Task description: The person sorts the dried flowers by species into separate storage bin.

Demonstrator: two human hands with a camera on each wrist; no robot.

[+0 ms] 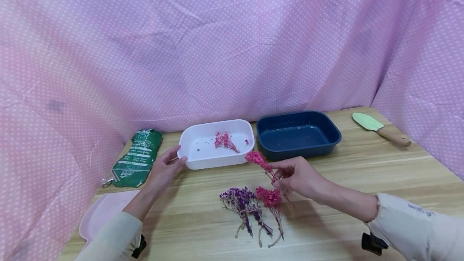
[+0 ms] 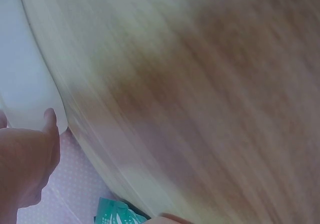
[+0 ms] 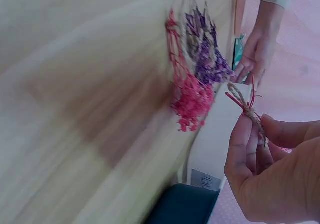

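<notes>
My right hand pinches a bunch of pink dried flowers by its stems, blooms toward the white tray. In the right wrist view, twine binds those stems between thumb and fingers. At the left end of the white rectangular tray, my left hand holds the corner, its thumb on the near side. A pink sprig lies inside that tray among small bits. On the table below, a second pink bunch lies beside purple dried flowers, also tied with twine.
A dark blue tray stands right of the white one. Far right lies a trowel with a wooden handle. At the left are a green printed bag and a pale pink flat item. Pink dotted cloth hangs behind the table.
</notes>
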